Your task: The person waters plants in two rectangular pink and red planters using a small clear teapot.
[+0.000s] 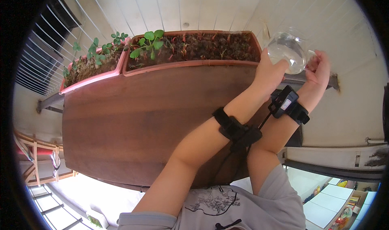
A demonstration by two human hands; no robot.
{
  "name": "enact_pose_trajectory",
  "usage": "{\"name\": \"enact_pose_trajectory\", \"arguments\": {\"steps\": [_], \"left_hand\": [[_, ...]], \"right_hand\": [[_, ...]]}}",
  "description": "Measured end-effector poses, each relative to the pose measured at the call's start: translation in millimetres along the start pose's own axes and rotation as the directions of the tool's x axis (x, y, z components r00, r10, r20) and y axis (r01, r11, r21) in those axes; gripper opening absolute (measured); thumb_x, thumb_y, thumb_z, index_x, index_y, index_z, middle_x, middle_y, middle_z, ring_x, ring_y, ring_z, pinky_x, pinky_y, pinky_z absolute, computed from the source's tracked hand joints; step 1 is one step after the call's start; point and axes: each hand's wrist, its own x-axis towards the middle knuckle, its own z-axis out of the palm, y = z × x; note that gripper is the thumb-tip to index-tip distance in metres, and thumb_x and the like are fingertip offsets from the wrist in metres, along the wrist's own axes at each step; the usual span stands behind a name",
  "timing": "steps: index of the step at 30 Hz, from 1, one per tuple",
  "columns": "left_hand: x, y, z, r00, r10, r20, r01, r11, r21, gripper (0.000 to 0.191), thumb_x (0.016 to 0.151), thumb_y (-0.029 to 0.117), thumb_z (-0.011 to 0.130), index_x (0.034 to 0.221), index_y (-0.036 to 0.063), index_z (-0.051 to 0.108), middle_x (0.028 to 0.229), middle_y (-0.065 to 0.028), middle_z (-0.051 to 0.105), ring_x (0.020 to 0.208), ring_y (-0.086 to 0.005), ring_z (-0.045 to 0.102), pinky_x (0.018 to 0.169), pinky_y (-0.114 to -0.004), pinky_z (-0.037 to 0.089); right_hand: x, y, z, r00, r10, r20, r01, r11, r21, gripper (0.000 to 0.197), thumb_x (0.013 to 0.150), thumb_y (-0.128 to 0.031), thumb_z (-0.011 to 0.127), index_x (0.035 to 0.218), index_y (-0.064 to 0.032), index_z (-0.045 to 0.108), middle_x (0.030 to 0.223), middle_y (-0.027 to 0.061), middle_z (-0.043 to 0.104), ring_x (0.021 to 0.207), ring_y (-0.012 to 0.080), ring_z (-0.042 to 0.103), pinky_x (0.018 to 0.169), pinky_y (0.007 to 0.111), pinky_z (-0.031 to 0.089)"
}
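A round clear glass pot [287, 49] with some clear liquid inside is held up at the upper right, tilted, near the right end of the long planter. My right hand [318, 66] grips its handle side. Against the near left side of the glass rests my left hand [271, 70], thumb along its surface. To the left stands the long brown planter [188, 63], filled with dark soil [203, 49]. A leafy green seedling [149, 44] grows at the planter's left end, and several short reddish stems poke up from the soil.
A pink planter [94, 78] with small clover-like plants [96, 52] adjoins on the left. Both stand along the far edge of a dark brown wooden table [127, 117]. White railings [39, 62] and a wooden chair [36, 160] are at the left. Black straps with devices [238, 131] circle both forearms, with a cable.
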Motion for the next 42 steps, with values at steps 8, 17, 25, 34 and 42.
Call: {"name": "enact_pose_trajectory", "arguments": {"steps": [8, 17, 25, 34, 42], "left_hand": [[4, -1, -1, 0.995, -0.003, -0.102, -0.002, 0.999, -0.045, 0.04, 0.066, 0.021, 0.051, 0.098, 0.0048, 0.035, 0.083, -0.0074, 0.047, 0.061, -0.0134, 0.048, 0.052, -0.026, 0.036], [8, 7, -12, 0.984, 0.008, -0.175, -0.023, 0.996, -0.081, 0.04, 0.066, 0.022, 0.051, 0.098, 0.0045, 0.034, 0.082, -0.0073, 0.047, 0.061, -0.0119, 0.048, 0.052, -0.025, 0.036], [8, 7, -12, 0.992, 0.005, -0.126, -0.011, 0.999, -0.045, 0.043, 0.066, 0.023, 0.051, 0.101, 0.0043, 0.035, 0.082, -0.0071, 0.048, 0.061, -0.0129, 0.047, 0.054, -0.025, 0.036], [5, 0, -5, 0.988, -0.123, 0.095, 0.126, 0.992, -0.019, 0.046, 0.068, 0.025, 0.049, 0.108, 0.0092, 0.033, 0.089, -0.0057, 0.048, 0.064, -0.0132, 0.049, 0.056, -0.025, 0.037], [8, -9, -7, 0.977, -0.133, 0.169, 0.145, 0.987, -0.065, 0.053, 0.066, 0.025, 0.052, 0.112, 0.0106, 0.028, 0.092, -0.0039, 0.046, 0.062, -0.0124, 0.049, 0.056, -0.024, 0.037]], "right_hand": [[-2, 4, 13, 0.995, 0.039, 0.096, -0.034, 0.998, -0.054, 0.024, 0.066, -0.015, 0.05, 0.049, -0.0145, 0.033, 0.041, -0.0044, 0.029, 0.035, 0.0073, 0.023, 0.038, 0.023, 0.018], [7, 17, 30, 0.993, 0.077, 0.087, -0.073, 0.996, -0.045, 0.02, 0.065, -0.016, 0.052, 0.051, -0.014, 0.038, 0.042, -0.0042, 0.032, 0.035, 0.0072, 0.024, 0.038, 0.023, 0.019], [6, 12, 21, 0.992, 0.109, 0.06, -0.11, 0.994, 0.004, 0.022, 0.066, -0.016, 0.052, 0.05, -0.0141, 0.036, 0.042, -0.0042, 0.031, 0.036, 0.0075, 0.023, 0.04, 0.024, 0.019], [-2, -2, 3, 0.987, -0.007, -0.161, 0.006, 1.0, -0.006, 0.026, 0.066, -0.014, 0.051, 0.048, -0.0138, 0.033, 0.043, -0.0051, 0.028, 0.038, 0.0069, 0.022, 0.043, 0.023, 0.02], [-15, -5, 4, 0.974, -0.049, -0.221, 0.037, 0.998, -0.059, 0.026, 0.065, -0.016, 0.051, 0.048, -0.0139, 0.031, 0.042, -0.0048, 0.026, 0.038, 0.0069, 0.022, 0.043, 0.023, 0.02]]}}
